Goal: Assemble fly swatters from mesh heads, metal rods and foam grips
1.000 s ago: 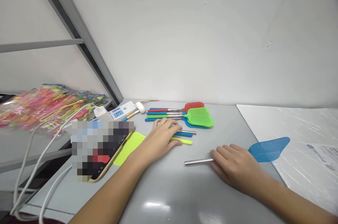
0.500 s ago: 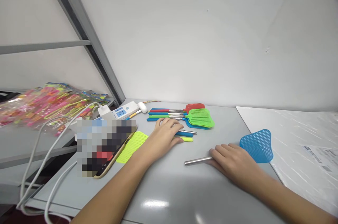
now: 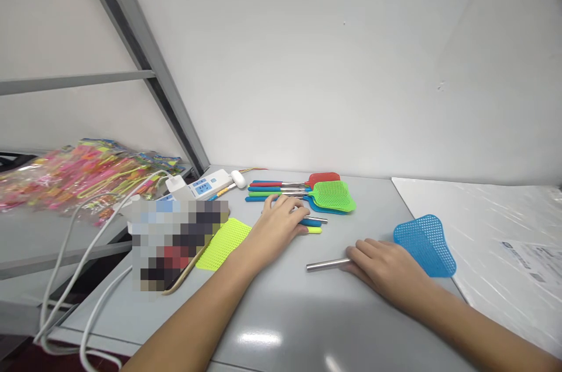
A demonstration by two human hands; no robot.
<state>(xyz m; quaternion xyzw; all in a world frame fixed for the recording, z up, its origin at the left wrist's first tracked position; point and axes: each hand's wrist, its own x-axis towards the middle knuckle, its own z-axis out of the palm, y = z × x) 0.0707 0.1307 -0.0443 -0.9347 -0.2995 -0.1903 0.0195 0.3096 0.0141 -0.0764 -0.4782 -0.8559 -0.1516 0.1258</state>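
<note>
My right hand (image 3: 380, 264) is closed around a blue fly swatter (image 3: 425, 246). Its bare metal rod (image 3: 327, 265) sticks out to the left of the fingers, and its mesh head shows behind the hand. My left hand (image 3: 283, 217) curls over loose pieces on the table, thumb and fingers closing around a blue handle (image 3: 312, 223). Beside that lie a metal rod (image 3: 322, 220) and a yellow handle (image 3: 315, 230), both partly hidden by the hand. A yellow-green mesh head (image 3: 223, 243) lies left of my left wrist.
Several fly swatters lie in a row at the back, with a green head (image 3: 331, 195) and a red head (image 3: 325, 178) showing. Left are a phone (image 3: 188, 275), partly blurred, a power strip (image 3: 213, 182), white cables and bagged colourful items (image 3: 88, 179). A white wrapped sheet (image 3: 496, 231) lies right.
My left hand has shifted slightly right, its thumb and fingers drawing nearer around the blue handle. The blue swatter's head has tilted a little in my right hand. The view has shifted slightly.
</note>
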